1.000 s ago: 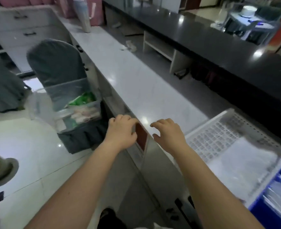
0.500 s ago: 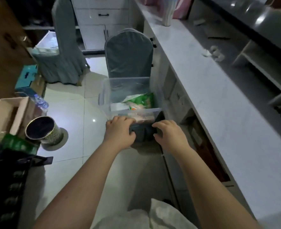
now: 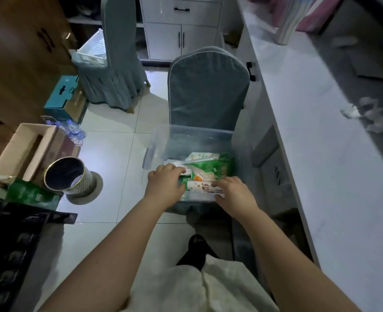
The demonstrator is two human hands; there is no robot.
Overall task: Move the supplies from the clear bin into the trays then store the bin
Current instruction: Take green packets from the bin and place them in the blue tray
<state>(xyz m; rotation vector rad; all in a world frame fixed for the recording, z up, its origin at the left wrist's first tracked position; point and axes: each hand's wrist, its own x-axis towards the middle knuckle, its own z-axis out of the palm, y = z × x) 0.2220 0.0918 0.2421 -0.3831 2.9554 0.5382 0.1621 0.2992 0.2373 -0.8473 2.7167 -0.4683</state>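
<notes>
Clear bin [image 3: 197,140]: translucent plastic, lid off, resting on the seat of a grey-covered chair [image 3: 208,91] pushed up to the left edge of the long white surface [image 3: 321,154]. Walls bare in the upper part; the contents fill only the bottom.

Supplies [image 3: 210,170]: green printed packets on top, white packets under and behind them, and one small white-and-pink packet [image 3: 203,187] lying along the near wall. All are inside the bin. None lifted out.

Left hand [image 3: 165,188]: over the near-left rim, fingers curled down into the bin among the white packets. Whether it grips one cannot be told.

Right hand [image 3: 236,194]: at the near-right rim, fingers bent onto the end of the small white-and-pink packet. Touching it; a closed grip cannot be confirmed.

Trays: none identifiable here. A white basket [image 3: 93,50] sits on a second chair far left; whether it is a tray for this task is unclear.

Handling notes (judgement):
- Step in hand is gathering the first load from the bin.
- Soft, slippery packets are likely to slide apart; pinch a stack from both ends rather than scooping from above.
- Lift straight up past the rim so the light bin is not dragged off the seat.
- Take the top green packets first; those beneath are partly hidden.
- Floor clutter at left, including an open metal can [image 3: 66,176], could catch a dropped packet.
</notes>
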